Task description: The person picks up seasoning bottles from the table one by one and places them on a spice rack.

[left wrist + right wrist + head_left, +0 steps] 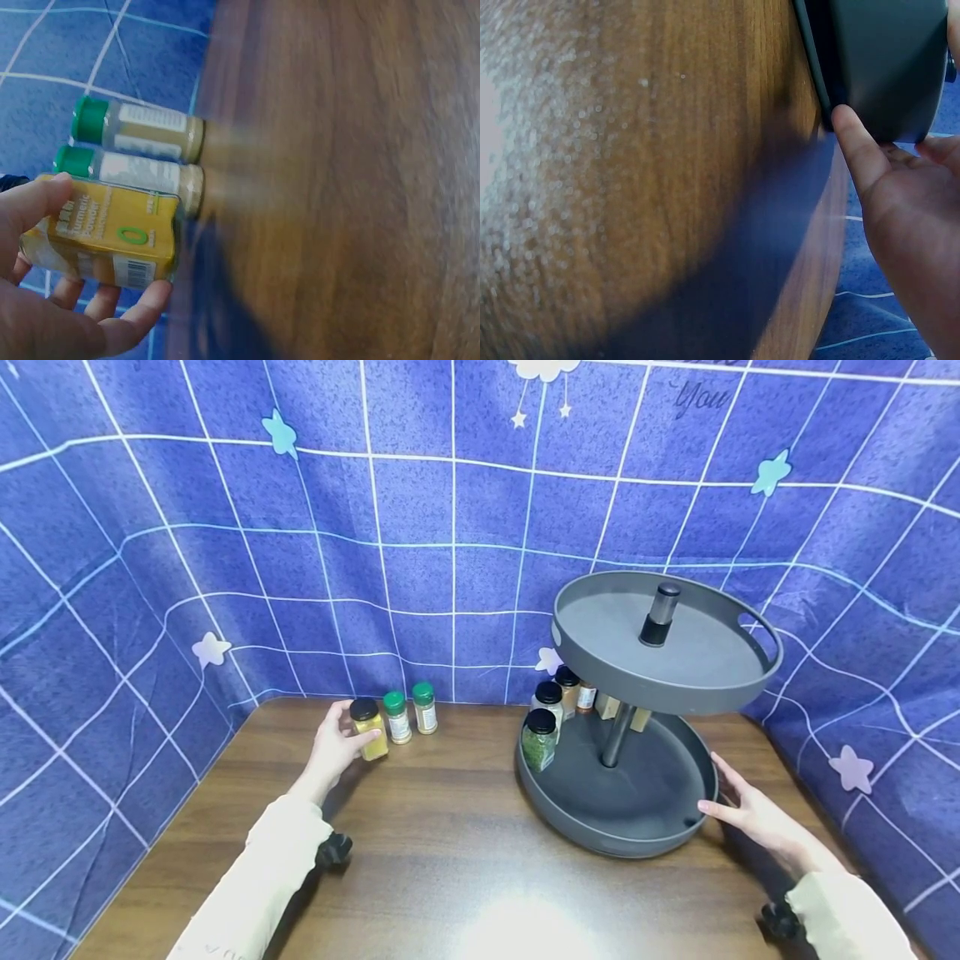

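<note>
My left hand (341, 747) grips a turmeric powder jar (369, 732) with a black lid, thumb on one side and fingers round the other. Its yellow label faces the left wrist view, where the hand covers part of the lid end. Close beside it stand two green-lidded spice jars (398, 718). At the right, my right hand (757, 814) holds the rim of a dark grey two-tier turntable's lower tray (592, 842), with the thumb over the edge and fingers along the outer wall. The upper tray (600, 610) carries nothing.
On the lower tray's left and back stand several jars, among them a black-lidded jar of green herbs (539, 740); the upper tray partly hides the back ones. A blue patterned cloth (450, 568) hangs behind and beside the wooden table (435, 827).
</note>
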Available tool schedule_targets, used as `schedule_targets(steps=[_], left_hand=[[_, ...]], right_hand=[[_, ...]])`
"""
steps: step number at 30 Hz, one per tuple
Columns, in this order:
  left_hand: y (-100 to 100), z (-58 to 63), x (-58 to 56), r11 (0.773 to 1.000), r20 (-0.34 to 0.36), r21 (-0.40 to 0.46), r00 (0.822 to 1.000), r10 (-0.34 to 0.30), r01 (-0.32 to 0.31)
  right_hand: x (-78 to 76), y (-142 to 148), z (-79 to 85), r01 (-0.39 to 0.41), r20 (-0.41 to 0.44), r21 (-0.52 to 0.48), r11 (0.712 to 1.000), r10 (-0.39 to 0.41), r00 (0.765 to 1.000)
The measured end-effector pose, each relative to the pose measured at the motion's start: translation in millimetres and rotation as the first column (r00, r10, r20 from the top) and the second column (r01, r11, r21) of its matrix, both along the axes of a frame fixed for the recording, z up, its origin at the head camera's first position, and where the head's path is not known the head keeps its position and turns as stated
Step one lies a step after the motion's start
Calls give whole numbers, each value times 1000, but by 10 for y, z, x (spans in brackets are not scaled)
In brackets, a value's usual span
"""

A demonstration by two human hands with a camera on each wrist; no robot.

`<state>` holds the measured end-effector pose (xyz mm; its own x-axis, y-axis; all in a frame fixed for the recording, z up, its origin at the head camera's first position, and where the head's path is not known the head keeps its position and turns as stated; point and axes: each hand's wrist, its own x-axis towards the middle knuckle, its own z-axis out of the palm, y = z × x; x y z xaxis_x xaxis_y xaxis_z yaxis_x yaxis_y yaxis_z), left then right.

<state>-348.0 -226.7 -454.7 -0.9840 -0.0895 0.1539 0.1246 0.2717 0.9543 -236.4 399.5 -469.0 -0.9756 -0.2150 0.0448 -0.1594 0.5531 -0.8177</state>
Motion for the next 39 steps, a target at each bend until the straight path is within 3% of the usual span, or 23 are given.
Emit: schedule_targets(steps=[6, 15, 23, 32, 39], left_hand=[[74, 88, 62, 999, 11, 30, 1000, -22, 22], [239, 336, 146, 996, 20, 67, 998, -53, 51], [408, 570, 251, 999, 39, 5, 998, -54, 54], [575, 756, 366, 994, 0, 14, 994, -110, 110], [703, 893, 397, 981, -4, 62, 983, -183, 183]], right_hand=[[-7, 8, -10, -3, -3, 11, 1000, 3, 1000], [1, 18, -1, 2, 11, 0, 1000, -2, 1000], [-4, 17, -5, 3, 12, -1, 1000, -3, 1000], [-12, 12, -15, -7, 6, -16, 1000, 7, 1000], [-17, 7, -17, 5, -36, 40, 999, -3, 999]])
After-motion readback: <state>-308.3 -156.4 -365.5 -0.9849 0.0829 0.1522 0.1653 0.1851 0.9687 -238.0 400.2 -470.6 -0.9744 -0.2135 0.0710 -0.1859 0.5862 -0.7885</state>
